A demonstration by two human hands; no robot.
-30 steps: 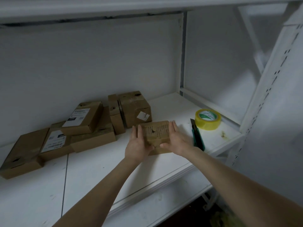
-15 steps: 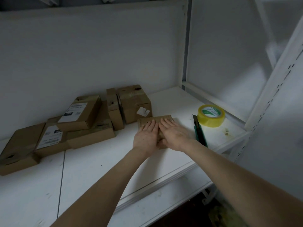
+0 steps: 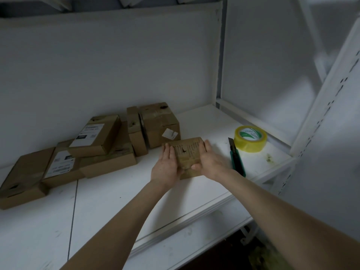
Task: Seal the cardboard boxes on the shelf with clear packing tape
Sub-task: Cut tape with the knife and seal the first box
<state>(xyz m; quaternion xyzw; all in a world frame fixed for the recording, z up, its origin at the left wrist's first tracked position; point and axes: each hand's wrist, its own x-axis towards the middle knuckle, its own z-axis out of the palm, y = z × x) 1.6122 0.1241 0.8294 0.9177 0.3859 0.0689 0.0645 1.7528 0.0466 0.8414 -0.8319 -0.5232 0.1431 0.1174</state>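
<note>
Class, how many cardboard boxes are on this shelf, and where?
7. Small box between left hand and right hand; cube box and narrow box behind it; top box on flat box; labelled box and end box far left. Others may be hidden.

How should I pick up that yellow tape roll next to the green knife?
Best from above, probably. The tape roll lies flat with its hole facing up, so hook a thumb into the hole and put your fingers on the outer wall at its right side, away from the knife lying close on its left.
</note>
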